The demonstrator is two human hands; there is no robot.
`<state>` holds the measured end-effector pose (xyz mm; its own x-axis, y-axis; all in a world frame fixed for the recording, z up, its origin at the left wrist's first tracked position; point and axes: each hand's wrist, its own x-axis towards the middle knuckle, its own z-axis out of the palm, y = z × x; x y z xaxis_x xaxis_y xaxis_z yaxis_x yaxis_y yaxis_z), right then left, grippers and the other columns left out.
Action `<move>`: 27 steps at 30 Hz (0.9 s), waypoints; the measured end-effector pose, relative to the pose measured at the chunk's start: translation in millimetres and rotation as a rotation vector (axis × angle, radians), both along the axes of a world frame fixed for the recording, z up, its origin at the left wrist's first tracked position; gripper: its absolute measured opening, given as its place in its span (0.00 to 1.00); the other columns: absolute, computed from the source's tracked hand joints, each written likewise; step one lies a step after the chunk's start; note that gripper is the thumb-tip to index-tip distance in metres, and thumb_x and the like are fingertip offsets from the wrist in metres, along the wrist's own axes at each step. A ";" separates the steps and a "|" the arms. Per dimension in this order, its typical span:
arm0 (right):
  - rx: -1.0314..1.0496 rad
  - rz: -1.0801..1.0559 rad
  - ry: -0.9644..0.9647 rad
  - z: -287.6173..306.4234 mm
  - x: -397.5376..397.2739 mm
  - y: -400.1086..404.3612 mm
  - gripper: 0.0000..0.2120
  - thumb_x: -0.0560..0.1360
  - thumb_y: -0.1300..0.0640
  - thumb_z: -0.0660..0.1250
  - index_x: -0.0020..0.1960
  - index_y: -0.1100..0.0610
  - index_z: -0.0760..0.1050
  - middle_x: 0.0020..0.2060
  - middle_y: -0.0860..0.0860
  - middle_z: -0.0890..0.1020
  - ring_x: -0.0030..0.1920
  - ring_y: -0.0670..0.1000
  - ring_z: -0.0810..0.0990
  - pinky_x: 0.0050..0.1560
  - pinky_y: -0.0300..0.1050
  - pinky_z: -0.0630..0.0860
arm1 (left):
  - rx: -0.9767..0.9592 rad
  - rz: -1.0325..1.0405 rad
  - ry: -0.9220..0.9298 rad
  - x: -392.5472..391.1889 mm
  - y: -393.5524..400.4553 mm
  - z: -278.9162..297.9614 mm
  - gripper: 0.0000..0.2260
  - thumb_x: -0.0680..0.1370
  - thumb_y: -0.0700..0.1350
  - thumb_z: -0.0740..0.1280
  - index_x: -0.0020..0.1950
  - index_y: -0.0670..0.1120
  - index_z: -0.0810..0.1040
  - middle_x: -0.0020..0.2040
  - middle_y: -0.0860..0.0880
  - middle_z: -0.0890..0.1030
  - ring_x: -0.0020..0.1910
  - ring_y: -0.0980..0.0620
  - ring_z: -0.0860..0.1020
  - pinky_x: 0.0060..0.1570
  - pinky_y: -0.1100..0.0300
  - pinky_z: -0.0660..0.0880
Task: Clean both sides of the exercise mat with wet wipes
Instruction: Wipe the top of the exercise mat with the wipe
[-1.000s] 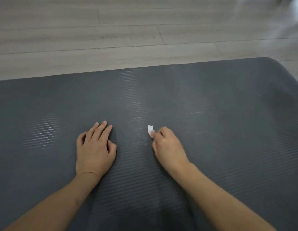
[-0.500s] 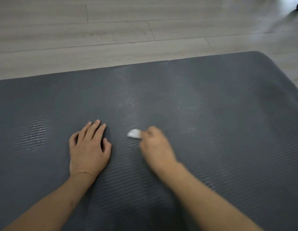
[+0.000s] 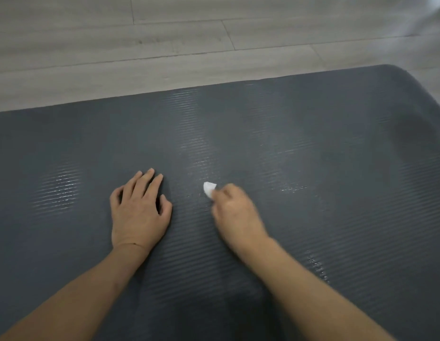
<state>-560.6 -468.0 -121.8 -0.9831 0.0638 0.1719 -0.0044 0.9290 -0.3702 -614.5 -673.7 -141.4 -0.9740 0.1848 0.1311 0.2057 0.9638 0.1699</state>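
Exercise mat (image 3: 312,168): dark grey, ribbed in fine parallel lines, lying flat on the floor and filling most of the view. Its far edge runs across the upper part of the picture, and a rounded corner shows at the upper right. Several patches of the ribbing shine, notably one left of the left hand, a band running up the middle, and streaks to the right of the right hand. No brand, label or writing can be read on the visible face of the mat.

Wet wipe (image 3: 209,188): a small white wad, pressed to the mat near its middle. Only the tip projecting beyond the fingers shows. No print visible on it.

Right hand (image 3: 235,212): blurred, fingers curled under, pinching the wipe at the fingertips and holding it down against the mat surface. The forearm enters from the lower right.

Left hand (image 3: 139,210): palm down on the mat just to the left of the right hand, apart from it. Fingers are straight and close together, the thumb lies out to the side, and it holds nothing. The forearm enters from the lower left.

Floor (image 3: 164,50): pale grey wood-look planks beyond the far edge of the mat, with seams visible between boards. No markings legible.
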 end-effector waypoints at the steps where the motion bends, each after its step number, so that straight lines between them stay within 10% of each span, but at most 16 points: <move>1: 0.045 -0.087 -0.003 1.7 1.2 35.5 0.08 0.70 0.65 0.70 0.49 0.62 0.81 0.39 0.57 0.76 0.38 0.61 0.77 0.36 0.49 0.78 | 0.000 0.002 0.000 0.1 0.3 0.2 0.25 0.80 0.53 0.55 0.74 0.47 0.76 0.76 0.48 0.73 0.77 0.48 0.67 0.73 0.44 0.62; 6: 0.066 -0.684 -0.016 14.6 8.3 125.1 0.08 0.76 0.63 0.63 0.49 0.65 0.80 0.43 0.63 0.77 0.41 0.66 0.77 0.44 0.55 0.74 | 0.014 0.010 0.002 -0.3 2.3 0.9 0.24 0.80 0.53 0.56 0.73 0.47 0.77 0.75 0.48 0.74 0.77 0.48 0.68 0.72 0.45 0.60; 11: -0.137 -0.231 -0.036 5.2 -0.9 -44.5 0.08 0.82 0.57 0.60 0.52 0.58 0.77 0.44 0.49 0.75 0.41 0.49 0.72 0.43 0.47 0.73 | -0.010 0.006 0.006 -1.2 1.0 -0.2 0.26 0.80 0.57 0.55 0.73 0.48 0.77 0.75 0.48 0.74 0.76 0.48 0.68 0.72 0.45 0.60; 15: 0.013 -0.011 -0.002 1.7 6.7 23.9 0.11 0.75 0.61 0.62 0.53 0.62 0.80 0.42 0.55 0.75 0.42 0.58 0.76 0.38 0.51 0.77 | -0.012 -0.001 0.015 -1.4 -0.2 -3.7 0.27 0.81 0.61 0.57 0.72 0.47 0.77 0.75 0.48 0.74 0.76 0.46 0.68 0.71 0.43 0.62; 21: 0.063 -0.636 -0.024 19.4 12.4 111.4 0.07 0.76 0.66 0.64 0.50 0.65 0.79 0.43 0.60 0.77 0.44 0.63 0.78 0.45 0.48 0.74 | -0.007 -0.004 0.006 -1.0 1.6 -2.9 0.27 0.81 0.62 0.55 0.73 0.49 0.77 0.75 0.48 0.73 0.76 0.46 0.67 0.71 0.43 0.61; 24: -0.123 -0.386 -0.089 15.0 8.1 -1.0 0.06 0.78 0.61 0.61 0.51 0.59 0.76 0.40 0.46 0.73 0.39 0.43 0.73 0.39 0.29 0.69 | -0.011 -0.011 0.010 -1.1 0.1 -2.6 0.27 0.81 0.63 0.55 0.73 0.51 0.77 0.75 0.47 0.73 0.76 0.46 0.67 0.71 0.43 0.61; 27: -0.077 0.024 -0.073 11.8 18.7 -61.0 0.08 0.76 0.62 0.65 0.55 0.61 0.78 0.44 0.52 0.75 0.43 0.52 0.75 0.38 0.48 0.76 | -0.011 -0.012 0.011 -0.9 -0.5 -2.2 0.26 0.81 0.63 0.55 0.72 0.53 0.78 0.75 0.47 0.73 0.76 0.45 0.67 0.71 0.43 0.61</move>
<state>-542.0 -529.1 -110.0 -0.9942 0.0501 0.0948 0.0032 0.8976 -0.4407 -615.4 -674.3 -143.6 -0.9701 0.1982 0.1401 0.2193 0.9630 0.1565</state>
